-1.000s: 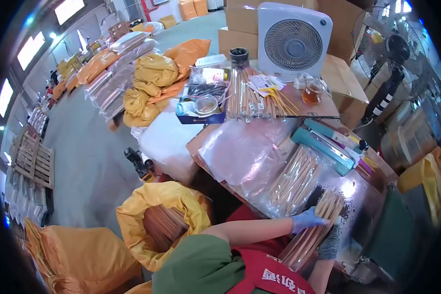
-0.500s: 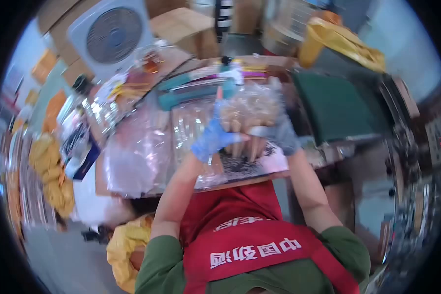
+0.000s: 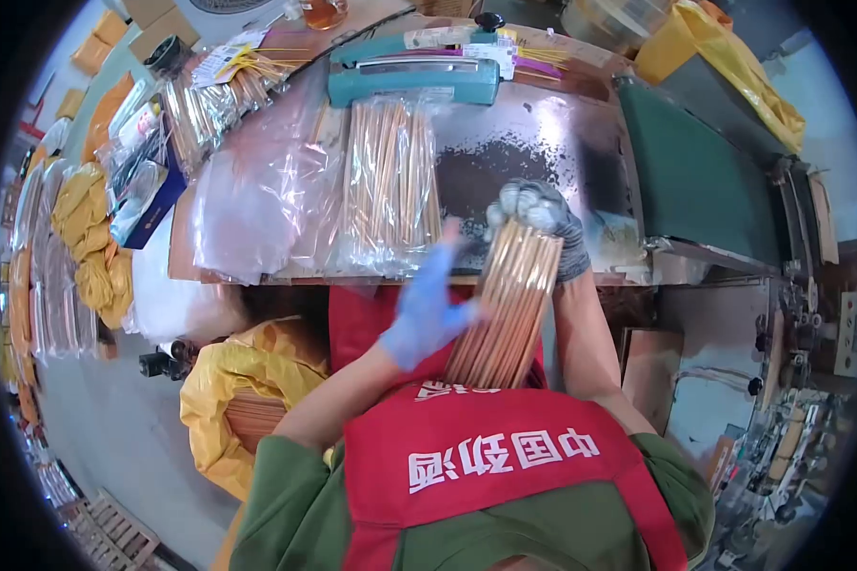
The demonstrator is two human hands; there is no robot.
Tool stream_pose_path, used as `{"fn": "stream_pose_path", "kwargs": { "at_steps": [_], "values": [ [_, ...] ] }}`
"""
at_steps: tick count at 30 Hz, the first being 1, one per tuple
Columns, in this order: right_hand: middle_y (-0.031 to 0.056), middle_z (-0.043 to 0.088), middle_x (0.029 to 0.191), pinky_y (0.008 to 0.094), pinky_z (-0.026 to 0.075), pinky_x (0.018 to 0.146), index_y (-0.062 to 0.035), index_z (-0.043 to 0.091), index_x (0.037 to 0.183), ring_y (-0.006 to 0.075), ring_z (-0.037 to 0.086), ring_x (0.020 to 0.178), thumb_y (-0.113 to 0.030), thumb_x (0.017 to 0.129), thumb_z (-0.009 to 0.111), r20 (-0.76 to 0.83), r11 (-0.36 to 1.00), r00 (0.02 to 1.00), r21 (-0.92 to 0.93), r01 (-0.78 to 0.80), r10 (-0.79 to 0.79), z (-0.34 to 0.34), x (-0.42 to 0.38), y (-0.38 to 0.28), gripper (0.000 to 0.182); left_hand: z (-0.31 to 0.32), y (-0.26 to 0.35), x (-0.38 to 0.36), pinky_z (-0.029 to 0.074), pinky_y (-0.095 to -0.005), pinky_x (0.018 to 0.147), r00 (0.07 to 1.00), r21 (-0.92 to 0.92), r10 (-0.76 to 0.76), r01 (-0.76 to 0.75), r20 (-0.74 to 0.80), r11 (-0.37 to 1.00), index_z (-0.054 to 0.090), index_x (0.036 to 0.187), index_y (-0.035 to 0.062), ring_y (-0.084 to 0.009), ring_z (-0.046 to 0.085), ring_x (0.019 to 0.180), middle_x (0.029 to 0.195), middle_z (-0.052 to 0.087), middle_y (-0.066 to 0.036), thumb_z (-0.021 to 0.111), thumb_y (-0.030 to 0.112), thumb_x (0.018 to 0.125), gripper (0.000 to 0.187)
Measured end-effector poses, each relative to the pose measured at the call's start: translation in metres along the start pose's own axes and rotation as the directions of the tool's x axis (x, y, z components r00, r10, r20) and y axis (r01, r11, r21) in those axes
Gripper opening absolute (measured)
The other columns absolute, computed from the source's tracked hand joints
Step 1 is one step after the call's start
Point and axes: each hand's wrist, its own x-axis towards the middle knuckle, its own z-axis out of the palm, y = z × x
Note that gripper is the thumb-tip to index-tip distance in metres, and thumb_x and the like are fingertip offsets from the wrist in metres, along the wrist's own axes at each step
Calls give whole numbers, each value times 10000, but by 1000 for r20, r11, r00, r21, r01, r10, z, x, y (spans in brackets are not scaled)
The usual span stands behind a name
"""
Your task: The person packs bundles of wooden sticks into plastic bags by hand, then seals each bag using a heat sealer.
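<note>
My right hand (image 3: 543, 214), in a grey glove with pale fingertips, is closed around the upper end of a bundle of wooden sticks (image 3: 509, 305). The slender brown sticks have a glossy, plastic-like sheen and slant down toward my red apron (image 3: 505, 457). On the bundle's left side is my left hand (image 3: 427, 309) in a blue glove, slightly blurred, its fingers apart and its thumb right at the sticks. One bare fingertip pokes out of that glove. Left of the hands, a clear bag of similar sticks (image 3: 390, 181) lies flat on the worn table (image 3: 486, 143).
A teal bag sealer (image 3: 414, 81) stands behind the bagged sticks. Clear plastic bags (image 3: 248, 209) are piled at the left. A green board (image 3: 695, 171) lies at the right. Below the table's front edge, a yellow sack (image 3: 209, 390) holds more sticks.
The bundle has come from over the table toward my body and now slants downward. My left hand has left its two-handed hold and opened beside it. The view has tilted down.
</note>
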Motion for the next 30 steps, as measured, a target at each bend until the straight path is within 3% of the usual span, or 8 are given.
{"fn": "stream_pose_path", "kwargs": {
  "at_steps": [4, 6, 8, 16, 19, 22, 26, 30],
  "values": [
    [115, 542, 877, 440, 539, 754, 13, 564, 883, 295, 574, 901, -221, 705, 700, 20, 981, 998, 188, 54, -59, -14, 7, -1, 324, -65, -42, -20, 388, -441, 909, 944, 899, 329, -122, -26, 420, 569, 1132, 73, -315, 490, 1079, 1172, 502, -138, 631, 388, 838, 436],
    [157, 601, 921, 389, 542, 774, 1, 567, 1036, 292, 628, 890, -277, 737, 700, 132, 980, 988, 194, 53, -79, 0, 22, 15, 429, -61, -70, 16, 438, -359, 790, 887, 44, -456, 459, -73, 887, 607, 938, 42, -239, 556, 907, 949, 583, -118, 579, 274, 894, 238],
    [127, 613, 956, 363, 536, 778, -15, 572, 1060, 238, 629, 881, -246, 755, 696, 271, 875, 910, -291, 387, -312, 4, 47, 23, 401, -56, -43, 63, 440, -308, 599, 948, -35, 135, -152, -289, 988, 575, 823, 32, -134, 556, 663, 656, 536, -75, 554, 178, 888, 161],
    [113, 588, 1075, 344, 489, 875, -33, 511, 1152, 185, 584, 978, -172, 820, 625, -202, 998, 979, -57, -38, 26, -27, -12, 98, 377, -2, -4, 12, 420, -384, 529, 922, 234, 388, -378, 7, 896, 582, 772, 45, -311, 533, 587, 692, 548, -150, 625, 91, 829, 85],
    [149, 513, 1255, 334, 461, 910, -82, 321, 1367, 211, 540, 1098, -254, 884, 557, -387, 918, 908, -281, -281, 160, 37, -126, 105, 565, -29, -9, -77, 471, -302, 619, 911, -308, -117, 252, 397, 917, 620, 836, 30, -124, 568, 670, 713, 599, -49, 644, 87, 832, 62],
    [176, 640, 891, 361, 511, 644, -104, 564, 1160, 285, 637, 736, -436, 920, 434, -134, 326, 991, -936, -131, 12, 73, -105, 45, 430, -30, 28, -48, 469, -281, 677, 837, -392, -258, 469, 482, 791, 630, 886, 20, -87, 535, 713, 732, 592, -44, 606, 123, 866, 108],
    [150, 615, 673, 410, 484, 600, -114, 607, 929, 312, 624, 666, -316, 866, 499, -18, -591, 997, -805, -57, -72, 145, -21, -89, 238, -58, 128, 50, 420, -275, 649, 941, -50, 328, -333, -88, 942, 522, 837, 6, -167, 476, 692, 751, 471, -69, 515, 26, 846, 24],
    [159, 619, 993, 438, 449, 830, -139, 559, 1138, 327, 583, 942, -359, 871, 506, 263, -523, 919, -849, 76, -292, 123, 67, -102, 350, -92, 142, 120, 412, -284, 619, 769, 356, 534, -417, -352, 836, 505, 802, 15, -171, 478, 666, 757, 469, -98, 555, 66, 847, 84]
  ]
}}
